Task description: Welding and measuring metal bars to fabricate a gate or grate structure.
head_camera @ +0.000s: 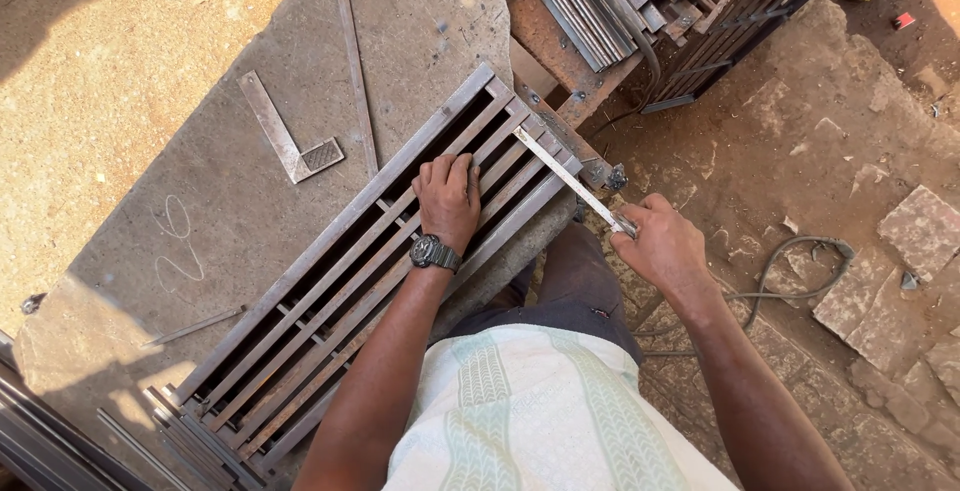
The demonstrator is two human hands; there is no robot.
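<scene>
Metal grille (pixel 350 281), flat on stone slab (pixel 230 211): likely heavy, rigid, best held by outer rails; left hand (pixel 447 196) presses palm-down on bars, right hand (pixel 660 241) closed around steel strip (pixel 570 181).

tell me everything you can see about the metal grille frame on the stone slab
The long rectangular metal grille frame looks like bare grey-brown steel: an outer border holding several parallel lengthwise bars with a few short cross pieces. It lies flat and diagonal on the grey stone slab. The left hand presses on its bars, and the thin flat metal strip held by the right hand crosses its far end.
</scene>
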